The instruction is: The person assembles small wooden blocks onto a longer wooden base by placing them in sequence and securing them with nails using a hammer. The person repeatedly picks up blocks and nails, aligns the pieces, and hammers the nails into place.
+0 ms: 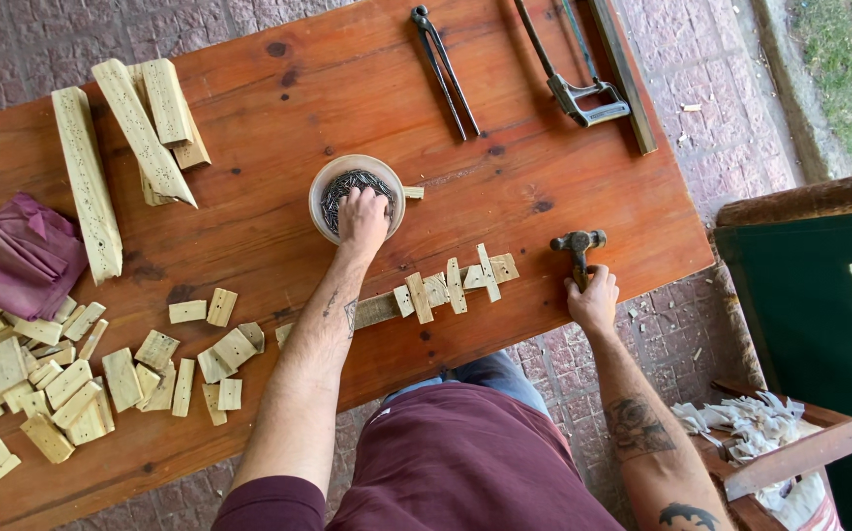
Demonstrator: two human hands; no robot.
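My left hand (362, 218) reaches into a round white bowl (326, 183) full of dark nails (345, 185), fingers bent down among them. My right hand (593, 300) grips the handle of a hammer (578, 244) whose metal head rests on the wooden table (278, 79) near its right edge. Between my hands lies a long wooden strip (375, 310) with several short wood pieces (456, 280) laid across it.
Many small wood blocks (72, 379) lie at the left, with a purple cloth (21, 258) and long wooden slats (141, 123) behind them. Pincers (446, 69) and a hacksaw (583, 98) rest at the far side. A green chair (810, 295) stands to the right.
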